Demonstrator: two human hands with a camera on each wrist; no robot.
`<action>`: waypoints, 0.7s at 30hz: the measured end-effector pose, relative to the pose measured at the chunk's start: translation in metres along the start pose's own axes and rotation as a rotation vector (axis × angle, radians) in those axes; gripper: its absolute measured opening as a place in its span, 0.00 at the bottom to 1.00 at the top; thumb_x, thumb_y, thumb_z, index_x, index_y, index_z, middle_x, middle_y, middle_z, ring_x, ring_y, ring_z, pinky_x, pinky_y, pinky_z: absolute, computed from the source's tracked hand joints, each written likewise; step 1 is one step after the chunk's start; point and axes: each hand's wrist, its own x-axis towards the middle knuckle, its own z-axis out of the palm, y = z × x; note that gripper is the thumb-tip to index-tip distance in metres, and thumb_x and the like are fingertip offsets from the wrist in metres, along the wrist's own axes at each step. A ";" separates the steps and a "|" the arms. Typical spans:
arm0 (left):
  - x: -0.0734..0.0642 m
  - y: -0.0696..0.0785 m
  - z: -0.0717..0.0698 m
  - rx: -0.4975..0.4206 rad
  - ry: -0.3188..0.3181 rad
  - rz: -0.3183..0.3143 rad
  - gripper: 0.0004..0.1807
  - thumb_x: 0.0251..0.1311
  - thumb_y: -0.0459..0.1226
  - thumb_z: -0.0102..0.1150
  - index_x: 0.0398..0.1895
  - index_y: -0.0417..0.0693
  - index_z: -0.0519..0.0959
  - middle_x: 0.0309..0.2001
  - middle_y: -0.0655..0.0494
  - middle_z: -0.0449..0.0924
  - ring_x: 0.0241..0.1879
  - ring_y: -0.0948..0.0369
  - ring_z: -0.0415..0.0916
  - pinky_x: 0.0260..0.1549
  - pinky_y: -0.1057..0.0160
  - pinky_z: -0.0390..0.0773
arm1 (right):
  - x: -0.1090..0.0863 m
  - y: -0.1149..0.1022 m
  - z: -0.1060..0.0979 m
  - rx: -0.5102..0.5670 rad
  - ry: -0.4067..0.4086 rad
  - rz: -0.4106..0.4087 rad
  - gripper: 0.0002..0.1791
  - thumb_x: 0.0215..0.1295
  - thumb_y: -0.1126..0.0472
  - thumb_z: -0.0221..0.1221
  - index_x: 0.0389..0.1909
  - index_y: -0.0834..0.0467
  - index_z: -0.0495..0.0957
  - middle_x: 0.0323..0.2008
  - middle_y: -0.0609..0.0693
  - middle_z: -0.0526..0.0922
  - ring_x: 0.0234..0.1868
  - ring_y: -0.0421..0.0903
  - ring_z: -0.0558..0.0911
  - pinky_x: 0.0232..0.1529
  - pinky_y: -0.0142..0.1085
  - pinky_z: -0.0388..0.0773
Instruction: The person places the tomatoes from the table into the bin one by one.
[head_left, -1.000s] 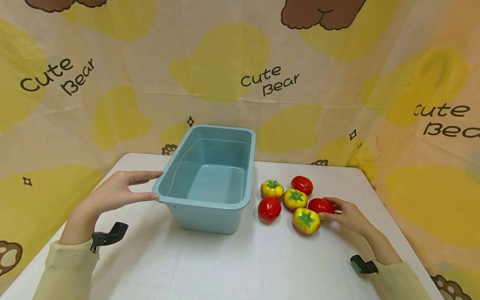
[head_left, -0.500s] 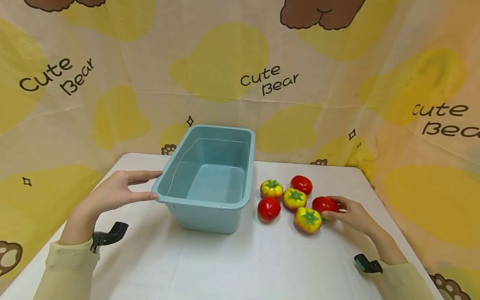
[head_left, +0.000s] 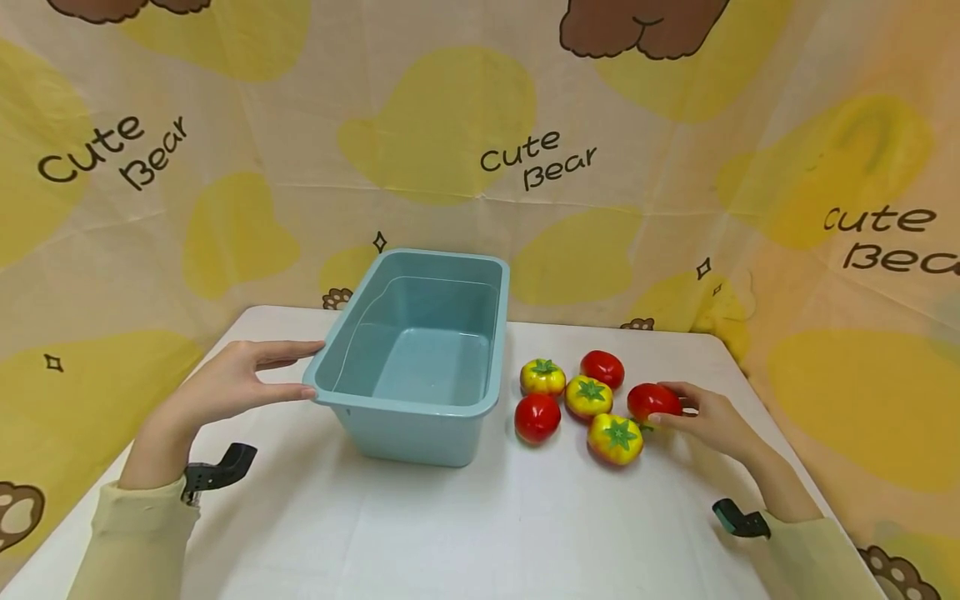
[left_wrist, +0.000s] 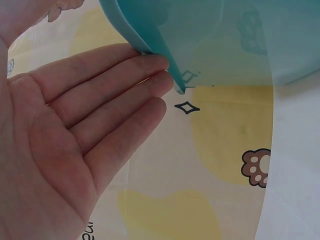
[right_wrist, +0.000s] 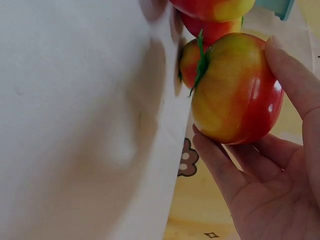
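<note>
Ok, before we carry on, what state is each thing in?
Tub: upright, open-topped, nothing visible inside.
Left grip: extended, touching the tub.
Right grip: holds a fruit.
Held fruit: leafy side down.
Near yellow fruit: on the table, leafy side up.
Middle yellow fruit: same.
Far yellow fruit: same.
Near red fruit: on the table, leafy side hidden.
Far red fruit: same.

Bright head view, dimmer wrist views, soft shadows, fruit (right_wrist: 237, 90) glinting
</note>
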 end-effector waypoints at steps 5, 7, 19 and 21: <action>0.000 0.001 0.000 -0.016 -0.003 -0.004 0.32 0.51 0.54 0.67 0.62 0.63 0.73 0.60 0.59 0.76 0.57 0.45 0.74 0.50 0.76 0.70 | 0.002 -0.004 -0.005 -0.008 0.004 -0.009 0.36 0.59 0.44 0.63 0.61 0.62 0.69 0.53 0.62 0.78 0.52 0.62 0.76 0.45 0.48 0.83; 0.000 0.001 0.000 -0.017 -0.004 -0.002 0.32 0.51 0.54 0.67 0.62 0.62 0.73 0.60 0.59 0.76 0.57 0.45 0.74 0.50 0.77 0.70 | 0.003 -0.005 -0.008 -0.011 0.007 -0.015 0.36 0.58 0.44 0.64 0.61 0.61 0.69 0.53 0.61 0.79 0.52 0.61 0.77 0.44 0.47 0.83; 0.000 -0.001 0.000 -0.015 -0.001 0.004 0.32 0.51 0.54 0.67 0.62 0.63 0.73 0.60 0.58 0.76 0.57 0.46 0.74 0.54 0.58 0.74 | 0.009 -0.022 -0.017 -0.015 0.009 -0.057 0.37 0.57 0.43 0.64 0.62 0.60 0.69 0.53 0.60 0.79 0.53 0.61 0.77 0.42 0.43 0.84; 0.000 -0.002 0.000 -0.017 0.000 0.009 0.32 0.51 0.53 0.67 0.62 0.62 0.73 0.60 0.58 0.76 0.57 0.46 0.74 0.54 0.59 0.74 | 0.010 -0.025 -0.018 -0.009 0.005 -0.064 0.37 0.57 0.44 0.65 0.62 0.60 0.69 0.53 0.60 0.79 0.53 0.61 0.77 0.42 0.42 0.84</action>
